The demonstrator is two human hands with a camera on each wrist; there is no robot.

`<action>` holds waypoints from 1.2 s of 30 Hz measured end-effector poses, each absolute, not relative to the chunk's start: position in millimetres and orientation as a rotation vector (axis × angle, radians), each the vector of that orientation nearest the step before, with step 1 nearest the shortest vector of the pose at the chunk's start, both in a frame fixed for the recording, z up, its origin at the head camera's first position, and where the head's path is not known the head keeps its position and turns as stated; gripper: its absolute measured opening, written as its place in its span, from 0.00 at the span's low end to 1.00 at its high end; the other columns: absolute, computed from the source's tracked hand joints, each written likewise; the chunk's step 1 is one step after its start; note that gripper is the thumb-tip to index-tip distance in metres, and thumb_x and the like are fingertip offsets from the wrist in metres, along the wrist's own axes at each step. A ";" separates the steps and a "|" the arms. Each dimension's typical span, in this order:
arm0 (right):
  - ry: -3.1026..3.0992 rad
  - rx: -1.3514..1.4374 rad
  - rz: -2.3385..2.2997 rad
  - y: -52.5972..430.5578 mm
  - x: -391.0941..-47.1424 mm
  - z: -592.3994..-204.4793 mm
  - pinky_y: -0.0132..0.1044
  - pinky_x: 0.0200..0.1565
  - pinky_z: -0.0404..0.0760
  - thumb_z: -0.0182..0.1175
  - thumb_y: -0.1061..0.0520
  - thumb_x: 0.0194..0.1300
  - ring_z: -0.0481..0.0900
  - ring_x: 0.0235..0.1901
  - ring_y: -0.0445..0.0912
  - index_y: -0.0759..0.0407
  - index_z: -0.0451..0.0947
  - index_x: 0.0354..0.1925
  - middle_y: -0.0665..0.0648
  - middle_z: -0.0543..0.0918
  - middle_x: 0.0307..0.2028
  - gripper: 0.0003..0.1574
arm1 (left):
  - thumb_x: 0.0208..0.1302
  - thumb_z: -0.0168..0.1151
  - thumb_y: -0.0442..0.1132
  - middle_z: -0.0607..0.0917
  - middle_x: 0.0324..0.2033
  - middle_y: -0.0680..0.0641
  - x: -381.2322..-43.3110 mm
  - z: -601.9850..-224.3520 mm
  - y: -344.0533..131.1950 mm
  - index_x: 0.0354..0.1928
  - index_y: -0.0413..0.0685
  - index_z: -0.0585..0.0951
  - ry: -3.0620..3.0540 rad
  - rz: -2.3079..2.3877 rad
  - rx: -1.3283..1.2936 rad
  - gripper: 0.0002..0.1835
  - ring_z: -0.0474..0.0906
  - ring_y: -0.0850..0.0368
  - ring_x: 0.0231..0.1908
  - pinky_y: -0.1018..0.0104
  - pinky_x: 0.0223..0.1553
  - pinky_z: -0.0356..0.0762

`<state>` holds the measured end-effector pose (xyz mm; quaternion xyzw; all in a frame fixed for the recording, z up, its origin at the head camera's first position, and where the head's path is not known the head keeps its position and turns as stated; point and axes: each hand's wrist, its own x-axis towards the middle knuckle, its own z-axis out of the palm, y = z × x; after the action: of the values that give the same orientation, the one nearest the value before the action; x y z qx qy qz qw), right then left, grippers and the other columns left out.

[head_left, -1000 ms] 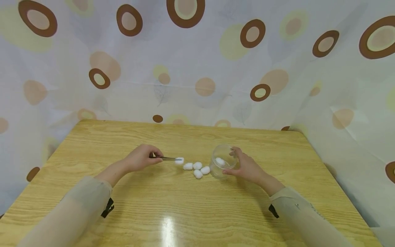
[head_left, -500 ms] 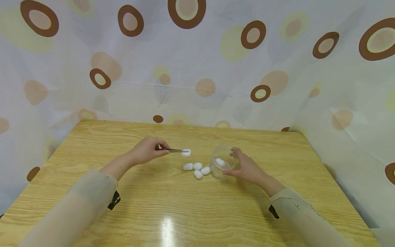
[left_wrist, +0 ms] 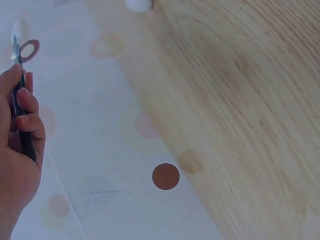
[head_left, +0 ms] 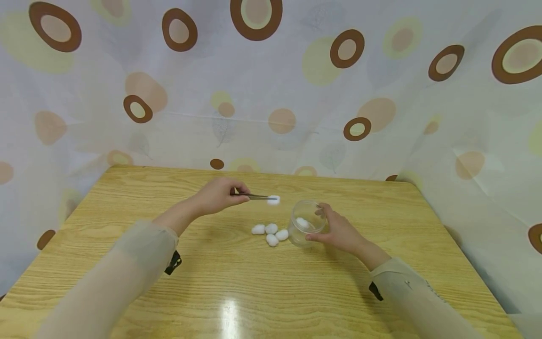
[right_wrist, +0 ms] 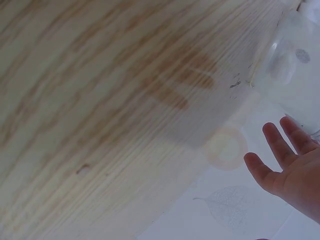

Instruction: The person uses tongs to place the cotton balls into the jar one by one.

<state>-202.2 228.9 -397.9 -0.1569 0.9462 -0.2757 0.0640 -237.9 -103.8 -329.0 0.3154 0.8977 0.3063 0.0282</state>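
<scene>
My left hand (head_left: 222, 194) pinches dark metal tweezers (head_left: 256, 196), whose tips grip a white cotton ball (head_left: 274, 200) in the air, left of and a little above the rim of a clear round jar (head_left: 298, 239). In the left wrist view the tweezers (left_wrist: 22, 120) lie along the fingers, with the cotton ball (left_wrist: 20, 30) at their far end. Thumb and fingers of my right hand (head_left: 340, 231) grip the right side of the jar. Inside the jar is a single cotton ball (head_left: 302, 222). Several loose cotton balls (head_left: 272, 240) lie bunched just left of it.
Everything stands on a light wooden table (head_left: 254, 292). A patterned cloth (head_left: 254, 94) hangs behind the table and along its sides. Both forearms reach in from the front, with a black strap (head_left: 173, 262) under the left sleeve.
The left hand has lifted the cotton ball in the tweezers from beside the pile and carried it up and right toward the jar. The right hand and jar stay in place.
</scene>
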 end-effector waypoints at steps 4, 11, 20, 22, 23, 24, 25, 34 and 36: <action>2.854 -0.469 -0.836 229.4 -202.2 -398.2 0.59 0.58 0.67 0.66 0.36 0.52 0.66 0.61 0.65 0.65 0.48 0.68 0.68 0.68 0.62 0.61 | 0.64 0.60 0.41 0.84 0.35 0.49 -241.0 -324.3 -92.0 0.41 0.47 0.84 2.758 0.941 1.006 0.09 0.73 0.62 0.26 0.68 0.30 0.72; 2.845 -0.471 -0.843 230.4 -202.6 -399.4 0.59 0.58 0.68 0.66 0.36 0.53 0.66 0.61 0.65 0.65 0.47 0.69 0.68 0.67 0.63 0.61 | 0.64 0.60 0.40 0.84 0.36 0.49 -248.5 -319.7 -73.2 0.41 0.46 0.84 2.720 0.971 1.086 0.09 0.76 0.61 0.31 0.69 0.33 0.74; 2.845 -0.473 -0.844 229.8 -202.4 -398.0 0.59 0.58 0.67 0.66 0.36 0.52 0.65 0.62 0.65 0.65 0.47 0.69 0.68 0.68 0.63 0.61 | 0.64 0.60 0.41 0.86 0.36 0.49 -254.1 -317.0 -52.4 0.41 0.46 0.84 2.705 0.997 1.086 0.09 0.76 0.62 0.28 0.71 0.31 0.73; 2.847 -0.472 -0.845 229.8 -202.7 -398.1 0.60 0.58 0.67 0.66 0.36 0.52 0.65 0.62 0.65 0.65 0.48 0.68 0.68 0.68 0.62 0.61 | 0.64 0.60 0.41 0.85 0.36 0.50 -255.0 -316.0 -47.7 0.41 0.47 0.84 2.709 0.982 1.072 0.09 0.76 0.62 0.29 0.71 0.31 0.73; 2.847 -0.472 -0.846 229.8 -202.8 -398.2 0.60 0.58 0.67 0.66 0.36 0.52 0.65 0.62 0.65 0.65 0.48 0.68 0.68 0.68 0.62 0.61 | 0.64 0.59 0.41 0.85 0.36 0.50 -255.4 -315.5 -45.5 0.41 0.47 0.84 2.709 0.974 1.071 0.09 0.76 0.62 0.29 0.70 0.32 0.73; 2.848 -0.471 -0.848 229.9 -203.0 -398.3 0.60 0.58 0.67 0.66 0.36 0.52 0.65 0.62 0.65 0.65 0.48 0.68 0.68 0.68 0.62 0.61 | 0.65 0.59 0.42 0.85 0.36 0.50 -255.7 -315.3 -43.2 0.41 0.47 0.84 2.707 0.966 1.070 0.09 0.77 0.62 0.30 0.70 0.32 0.74; 2.848 -0.469 -0.849 230.0 -203.2 -398.6 0.60 0.58 0.67 0.66 0.36 0.52 0.65 0.62 0.65 0.65 0.48 0.68 0.68 0.68 0.62 0.61 | 0.65 0.59 0.42 0.85 0.36 0.50 -256.1 -315.3 -41.1 0.41 0.47 0.84 2.705 0.960 1.069 0.09 0.77 0.62 0.31 0.71 0.33 0.74; 2.839 -0.465 -0.856 231.1 -204.2 -401.0 0.60 0.59 0.66 0.66 0.35 0.52 0.65 0.62 0.65 0.65 0.47 0.69 0.68 0.68 0.62 0.62 | 0.65 0.59 0.41 0.86 0.37 0.50 -255.6 -316.8 -29.3 0.42 0.47 0.84 2.679 0.958 1.098 0.09 0.79 0.61 0.35 0.69 0.38 0.76; 2.839 -0.466 -0.861 231.4 -204.2 -401.4 0.60 0.59 0.66 0.65 0.35 0.53 0.65 0.62 0.65 0.65 0.46 0.69 0.68 0.68 0.63 0.62 | 0.65 0.59 0.41 0.86 0.37 0.50 -255.4 -317.2 -27.6 0.42 0.47 0.84 2.676 0.961 1.097 0.09 0.80 0.61 0.35 0.69 0.38 0.76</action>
<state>-204.2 231.4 -401.4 -0.1549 0.9431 -0.2859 0.0694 -255.4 -27.6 -317.2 0.3596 0.8771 0.3149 0.0468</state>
